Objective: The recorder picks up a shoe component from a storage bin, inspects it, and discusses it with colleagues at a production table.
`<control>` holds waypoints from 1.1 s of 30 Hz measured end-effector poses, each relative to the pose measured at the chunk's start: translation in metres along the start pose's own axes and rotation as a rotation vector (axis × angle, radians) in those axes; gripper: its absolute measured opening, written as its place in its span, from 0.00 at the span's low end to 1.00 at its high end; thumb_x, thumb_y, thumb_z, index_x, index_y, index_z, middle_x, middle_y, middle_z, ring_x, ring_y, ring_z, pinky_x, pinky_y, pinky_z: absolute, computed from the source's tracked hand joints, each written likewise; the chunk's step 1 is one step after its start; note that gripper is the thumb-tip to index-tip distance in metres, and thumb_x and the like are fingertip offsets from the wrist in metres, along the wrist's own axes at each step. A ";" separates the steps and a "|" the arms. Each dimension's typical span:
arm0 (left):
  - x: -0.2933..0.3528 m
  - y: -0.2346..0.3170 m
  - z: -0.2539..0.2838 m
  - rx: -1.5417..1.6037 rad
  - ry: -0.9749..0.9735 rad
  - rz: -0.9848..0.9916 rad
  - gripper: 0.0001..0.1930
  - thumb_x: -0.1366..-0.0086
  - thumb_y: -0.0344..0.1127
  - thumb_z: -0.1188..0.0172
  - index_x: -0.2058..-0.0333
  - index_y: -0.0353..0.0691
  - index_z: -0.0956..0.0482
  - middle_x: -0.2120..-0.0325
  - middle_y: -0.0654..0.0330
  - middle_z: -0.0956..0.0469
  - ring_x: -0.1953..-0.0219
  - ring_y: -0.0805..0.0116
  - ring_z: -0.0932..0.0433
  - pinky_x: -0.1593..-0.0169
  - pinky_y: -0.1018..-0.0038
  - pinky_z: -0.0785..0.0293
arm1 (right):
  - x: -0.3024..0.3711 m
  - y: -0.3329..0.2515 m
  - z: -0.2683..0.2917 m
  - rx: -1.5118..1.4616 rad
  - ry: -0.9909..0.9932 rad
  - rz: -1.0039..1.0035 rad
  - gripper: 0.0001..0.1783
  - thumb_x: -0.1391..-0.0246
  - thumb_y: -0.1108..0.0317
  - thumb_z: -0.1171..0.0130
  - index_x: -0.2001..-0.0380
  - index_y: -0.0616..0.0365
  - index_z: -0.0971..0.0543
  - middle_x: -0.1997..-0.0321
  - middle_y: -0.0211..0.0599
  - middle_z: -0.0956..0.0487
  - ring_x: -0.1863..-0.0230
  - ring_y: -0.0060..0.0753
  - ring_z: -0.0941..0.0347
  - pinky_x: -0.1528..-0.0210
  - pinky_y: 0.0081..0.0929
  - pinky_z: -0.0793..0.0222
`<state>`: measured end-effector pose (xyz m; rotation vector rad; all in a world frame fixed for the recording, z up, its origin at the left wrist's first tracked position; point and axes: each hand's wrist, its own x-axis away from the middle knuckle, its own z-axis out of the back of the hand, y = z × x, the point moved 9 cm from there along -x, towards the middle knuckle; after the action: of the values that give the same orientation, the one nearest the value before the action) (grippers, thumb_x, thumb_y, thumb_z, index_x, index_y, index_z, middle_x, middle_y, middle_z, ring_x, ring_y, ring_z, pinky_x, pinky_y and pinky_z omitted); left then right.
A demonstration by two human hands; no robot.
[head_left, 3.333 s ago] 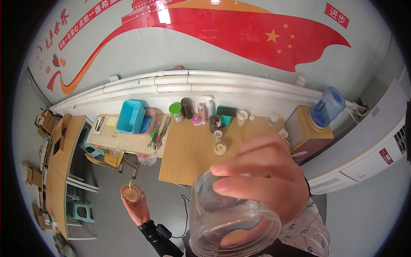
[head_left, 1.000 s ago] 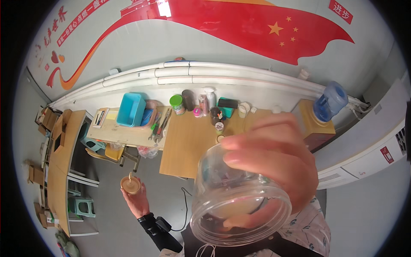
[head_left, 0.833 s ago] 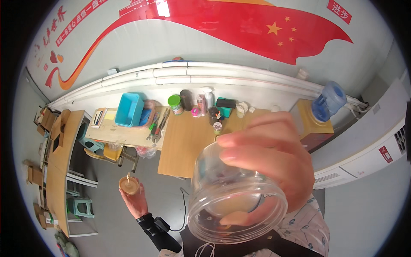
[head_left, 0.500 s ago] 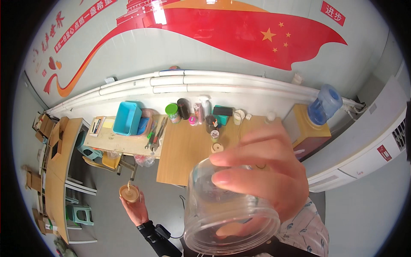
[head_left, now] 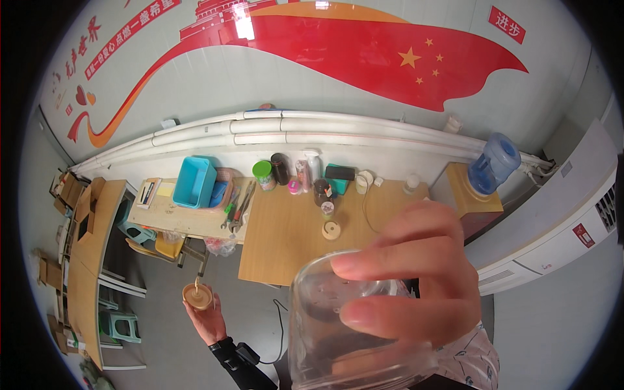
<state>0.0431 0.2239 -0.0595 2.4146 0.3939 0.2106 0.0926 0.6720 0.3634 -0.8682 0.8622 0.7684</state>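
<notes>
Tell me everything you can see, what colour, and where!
clear cup: 1, see-through, right hand
stemmed piece: 1, beige, left hand
disc: 1, beige, on middle table
jar: 1, green-lidded, table's back left
spray bottle: 1, white, table's back
middle table: 1, light brown, by wall
bin: 1, turquoise, on pale table
tools: several, mixed colours, right of bin
stools: at least 2, pale green, lower left
water bottle: 1, blue, on dispenser at right
vented unit: 1, white, right edge
pipes: several, white, along wall
flag picture: 1, red with yellow stars, on wall
other small items: many, mixed colours, on tables, unclear
left hand: 1, bare, lower left
right hand: 1, bare, lower right
</notes>
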 end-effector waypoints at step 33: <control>-0.004 0.000 -0.008 -0.010 -0.030 -0.017 0.29 0.23 0.60 0.45 0.32 0.53 0.31 0.36 0.60 0.25 0.33 0.57 0.27 0.34 0.60 0.32 | -0.006 -0.028 0.013 0.111 0.096 0.556 0.14 0.39 0.53 0.33 0.53 0.42 0.17 0.51 0.37 0.14 0.57 0.38 0.25 0.54 0.31 0.27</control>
<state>0.0373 0.2268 -0.0536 2.4012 0.3986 0.1679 0.1172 0.6698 0.3823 -0.5695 1.2432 1.1524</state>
